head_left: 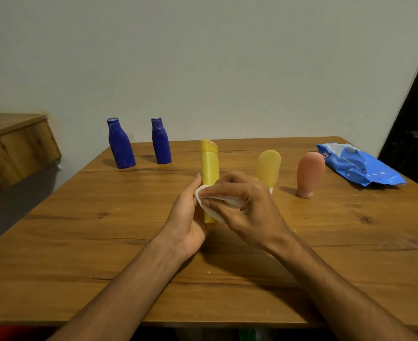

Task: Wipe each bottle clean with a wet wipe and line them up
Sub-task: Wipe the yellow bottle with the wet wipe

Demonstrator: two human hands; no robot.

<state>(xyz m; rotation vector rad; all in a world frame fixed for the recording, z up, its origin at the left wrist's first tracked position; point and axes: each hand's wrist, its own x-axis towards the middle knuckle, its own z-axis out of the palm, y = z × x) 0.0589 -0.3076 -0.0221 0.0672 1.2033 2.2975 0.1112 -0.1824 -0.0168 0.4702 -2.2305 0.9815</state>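
Note:
My left hand (187, 217) grips the lower part of a tall yellow bottle (209, 163), holding it upright above the wooden table (104, 230). My right hand (247, 207) pinches a white wet wipe (210, 201) and presses it against the bottle's middle. Two blue bottles (120, 143) (160, 141) stand side by side at the back left. A second yellow bottle (268, 167) stands cap down just behind my right hand. Further right, a pink bottle (310, 173) also stands cap down.
A blue pack of wet wipes (357, 166) lies at the table's back right corner. A wooden shelf (13, 141) juts out on the left beyond the table. A pale wall runs close behind the table, and a dark door frame (416, 114) rises at the right.

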